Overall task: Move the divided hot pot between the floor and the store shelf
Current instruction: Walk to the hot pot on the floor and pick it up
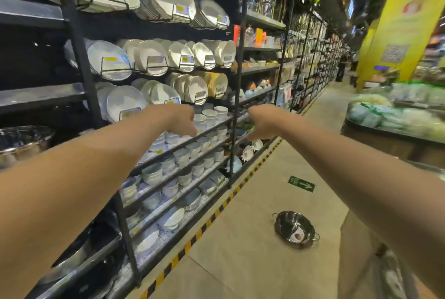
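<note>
Far left, near edge: a large steel basin (22,142) sits on a dark shelf level, partly cut off. Just right of it, the store shelf (79,57) runs away down the aisle: steel trays on top, white plates (154,57) upright in wire racks mid-height, stacked bowls (183,161) on the lower tiers.

Left hand (179,120) is out at arm's length in front of the bowl tiers, fingers curled down, holding nothing. Right hand (262,122) is level with it just to the right, same loose curl, also holding nothing. Exact finger spread hard to read, backs of both hands face the camera.

Yellow-black hazard tape (209,220) marks the shelf's foot along the floor (265,178). Divided hot pot (296,229) is on the floor, right of the tape, below and well apart from both hands, upright, two side handles visible, label inside one half. Green arrow sticker (301,183) lies on the floor beyond it. Far right: a produce display (395,115), blurred.

Judgement: the pot is down and both hands are free, so the step in hand looks like the pickup leg, floor to shelf. Next move needs a crouch, one hand per handle, a level lift, then a free shelf slot. No obvious gap among the bowls.
</note>
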`<state>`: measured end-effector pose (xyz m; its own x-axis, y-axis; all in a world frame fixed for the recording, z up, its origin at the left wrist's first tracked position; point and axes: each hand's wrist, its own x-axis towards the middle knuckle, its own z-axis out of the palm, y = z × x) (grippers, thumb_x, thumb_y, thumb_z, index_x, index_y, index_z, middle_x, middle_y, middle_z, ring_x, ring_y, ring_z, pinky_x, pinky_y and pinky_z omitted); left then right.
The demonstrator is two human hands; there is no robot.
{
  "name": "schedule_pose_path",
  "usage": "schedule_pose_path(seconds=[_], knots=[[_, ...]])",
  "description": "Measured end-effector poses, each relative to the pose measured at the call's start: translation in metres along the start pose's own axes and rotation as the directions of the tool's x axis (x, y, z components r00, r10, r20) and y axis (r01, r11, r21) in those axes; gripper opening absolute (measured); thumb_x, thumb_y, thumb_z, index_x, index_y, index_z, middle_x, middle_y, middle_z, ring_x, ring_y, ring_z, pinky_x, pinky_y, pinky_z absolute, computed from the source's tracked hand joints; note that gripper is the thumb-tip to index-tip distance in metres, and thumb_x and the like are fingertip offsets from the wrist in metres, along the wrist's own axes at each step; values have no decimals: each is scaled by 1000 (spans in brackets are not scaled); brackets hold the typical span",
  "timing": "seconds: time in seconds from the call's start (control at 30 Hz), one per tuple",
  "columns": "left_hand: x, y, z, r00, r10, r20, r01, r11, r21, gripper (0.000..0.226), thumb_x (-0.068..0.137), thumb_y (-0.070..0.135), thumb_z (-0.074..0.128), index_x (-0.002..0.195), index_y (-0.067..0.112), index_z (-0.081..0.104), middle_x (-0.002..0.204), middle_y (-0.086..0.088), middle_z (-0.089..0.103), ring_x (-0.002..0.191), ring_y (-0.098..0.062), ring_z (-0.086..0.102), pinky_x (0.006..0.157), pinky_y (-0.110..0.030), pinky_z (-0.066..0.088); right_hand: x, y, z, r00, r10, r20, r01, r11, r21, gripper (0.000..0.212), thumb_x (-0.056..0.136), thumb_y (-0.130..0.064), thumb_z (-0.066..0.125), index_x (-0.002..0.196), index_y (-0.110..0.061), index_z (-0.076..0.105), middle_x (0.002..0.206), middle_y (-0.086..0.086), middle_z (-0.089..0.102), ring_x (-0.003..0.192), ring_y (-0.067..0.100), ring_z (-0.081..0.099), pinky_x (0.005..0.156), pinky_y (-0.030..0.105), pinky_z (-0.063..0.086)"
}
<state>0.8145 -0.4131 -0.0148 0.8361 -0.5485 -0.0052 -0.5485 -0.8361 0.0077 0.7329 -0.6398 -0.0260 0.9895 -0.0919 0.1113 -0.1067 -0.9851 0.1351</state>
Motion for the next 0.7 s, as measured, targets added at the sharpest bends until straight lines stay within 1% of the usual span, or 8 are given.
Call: schedule_pose_path(seconds=[0.07, 0.13, 0.2, 0.3, 0.33, 0.47, 0.6, 0.7], knots=[[44, -2, 4, 998, 59, -4, -59, 998, -11, 43, 84, 37, 59, 118, 12, 53, 117, -8, 59, 87, -25, 57, 74, -37, 47, 22, 12, 7, 998, 55, 15, -55, 998, -15, 32, 81, -34, 76, 82, -20, 47, 88, 4, 59, 72, 19, 56, 54, 33, 48], [83, 3, 6, 992, 123, 21, -123, 992, -5, 49, 84, 39, 57, 123, 10, 53, 122, -9, 58, 96, -27, 58, 78, -39, 50, 38, 23, 12, 993, 114, 44, -111, 992, -53, 34, 80, -36, 76, 94, -15, 53, 92, 6, 63, 78, 24, 60, 63, 37, 55], [121, 13, 8, 981, 182, 61, -182, 983, -17, 51, 83, 43, 57, 122, 10, 54, 123, -11, 58, 99, -29, 59, 74, -39, 51, 52, 41, 18, 982, 173, 71, -168, 983, -71, 40, 81, -35, 75, 107, -9, 59, 99, 10, 66, 87, 29, 64, 77, 43, 59], [178, 32, 8, 961, 270, 56, -269, 963, -25, 55, 82, 46, 58, 122, 9, 55, 122, -12, 58, 102, -30, 59, 79, -42, 50, 72, 78, 23, 963, 259, 75, -255, 965, -61, 42, 85, -31, 76, 115, -8, 59, 105, 10, 64, 91, 27, 60, 79, 39, 56], [195, 41, 7, 955, 293, 51, -292, 956, -27, 53, 82, 44, 58, 122, 10, 55, 121, -11, 59, 100, -29, 59, 80, -42, 50, 79, 92, 24, 956, 283, 80, -279, 958, -60, 44, 86, -31, 76, 118, -8, 57, 108, 11, 63, 93, 27, 59, 79, 37, 53], [266, 83, 7, 923, 381, 46, -381, 925, -22, 43, 81, 40, 59, 110, 8, 58, 105, -11, 61, 78, -23, 59, 63, -35, 47, 106, 154, 29, 931, 357, 80, -352, 934, -63, 53, 88, -30, 74, 130, -5, 53, 123, 15, 61, 106, 32, 59, 76, 34, 44], [345, 133, 0, 907, 418, 48, -419, 908, 4, 28, 83, 36, 60, 102, 15, 55, 94, -5, 58, 75, -19, 56, 60, -34, 46, 145, 227, 35, 906, 416, 85, -409, 908, -89, 40, 89, -34, 74, 111, -8, 54, 103, 10, 56, 88, 27, 51, 71, 33, 40], [405, 171, -8, 900, 432, 48, -433, 901, 8, 32, 86, 33, 60, 112, 16, 51, 94, -1, 54, 76, -16, 53, 58, -29, 38, 178, 283, 43, 895, 443, 53, -439, 896, -70, 40, 88, -35, 74, 108, -8, 53, 100, 8, 55, 88, 27, 52, 70, 33, 41]])
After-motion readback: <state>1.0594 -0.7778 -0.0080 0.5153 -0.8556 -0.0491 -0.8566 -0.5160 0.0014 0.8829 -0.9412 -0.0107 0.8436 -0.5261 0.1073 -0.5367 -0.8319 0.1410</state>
